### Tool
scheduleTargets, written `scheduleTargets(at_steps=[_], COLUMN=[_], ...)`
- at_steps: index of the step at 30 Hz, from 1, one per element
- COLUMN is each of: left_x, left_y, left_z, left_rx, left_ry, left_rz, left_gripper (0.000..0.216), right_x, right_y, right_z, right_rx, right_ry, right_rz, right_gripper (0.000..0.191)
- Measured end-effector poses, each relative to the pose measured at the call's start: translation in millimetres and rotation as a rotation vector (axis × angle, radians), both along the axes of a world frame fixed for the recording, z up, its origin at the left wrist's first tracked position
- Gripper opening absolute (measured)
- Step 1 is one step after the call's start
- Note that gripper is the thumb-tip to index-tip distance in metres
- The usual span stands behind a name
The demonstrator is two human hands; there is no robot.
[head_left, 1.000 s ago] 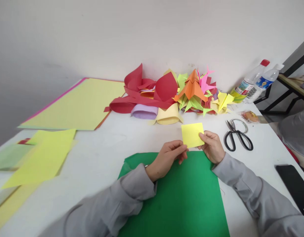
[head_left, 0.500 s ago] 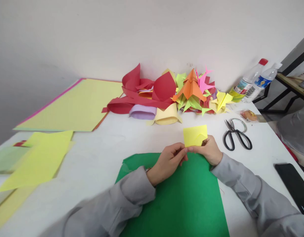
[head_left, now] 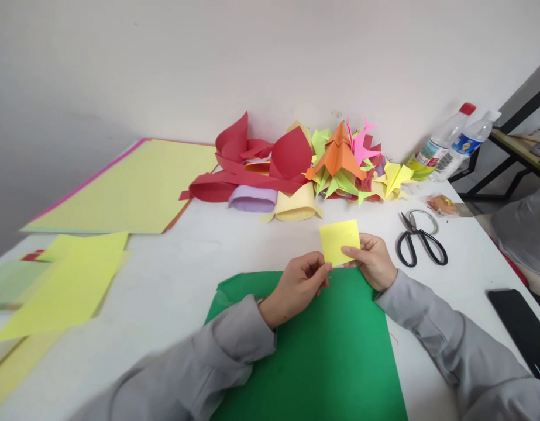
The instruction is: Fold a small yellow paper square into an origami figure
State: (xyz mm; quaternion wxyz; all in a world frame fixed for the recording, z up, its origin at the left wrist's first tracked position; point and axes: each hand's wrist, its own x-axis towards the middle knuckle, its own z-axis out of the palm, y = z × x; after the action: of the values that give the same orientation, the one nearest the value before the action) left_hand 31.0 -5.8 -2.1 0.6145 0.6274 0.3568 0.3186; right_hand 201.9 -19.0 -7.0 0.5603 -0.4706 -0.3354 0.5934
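Observation:
A small square of yellow paper (head_left: 337, 237) is held up between my two hands. My left hand (head_left: 298, 283) pinches its lower left corner between thumb and fingers. My right hand (head_left: 375, 260) grips its right side, thumb on the front face and the other fingers mostly hidden behind. Beneath both hands a large green sheet (head_left: 322, 351) lies on the white table (head_left: 173, 304). Black-handled scissors (head_left: 421, 240) rest to the right of my right hand, their blades on a roll of clear tape (head_left: 432, 219).
Folded paper shapes, red loops (head_left: 252, 164) and an orange paper plane (head_left: 340, 155) among them, pile against the wall. Large coloured sheets (head_left: 129, 187) and yellow paper (head_left: 72, 286) lie left. Two bottles (head_left: 467, 143) stand back right; a black phone (head_left: 519, 327) lies right.
The yellow paper has shifted slightly left and tilted. My right thumb has moved from its bottom edge up onto its right side, and the bent corner there now lies flat.

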Motion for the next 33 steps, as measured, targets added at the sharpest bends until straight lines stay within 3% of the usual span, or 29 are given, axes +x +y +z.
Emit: scheduleTargets(at_steps=[18, 26, 33], left_x=[-0.4, 0.3, 0.6], left_y=[-0.2, -0.6, -2.1], left_z=[0.7, -1.6, -7.4], left_rx=[-0.015, 0.023, 0.119], left_ry=[-0.006, 0.038, 0.084], left_rz=[0.019, -0.004, -0.011], left_gripper=[0.033, 0.033, 0.031], right_x=[3.2, 2.0, 0.6], right_y=[3.6, 0.9, -0.5], right_z=[0.5, -0.7, -2.0], right_rx=[0.012, 0.091, 0.074], right_ry=[0.058, -0.099, -0.136], right_rz=[0.032, 0.105, 0.071], right_gripper=[0.034, 0.033, 0.034])
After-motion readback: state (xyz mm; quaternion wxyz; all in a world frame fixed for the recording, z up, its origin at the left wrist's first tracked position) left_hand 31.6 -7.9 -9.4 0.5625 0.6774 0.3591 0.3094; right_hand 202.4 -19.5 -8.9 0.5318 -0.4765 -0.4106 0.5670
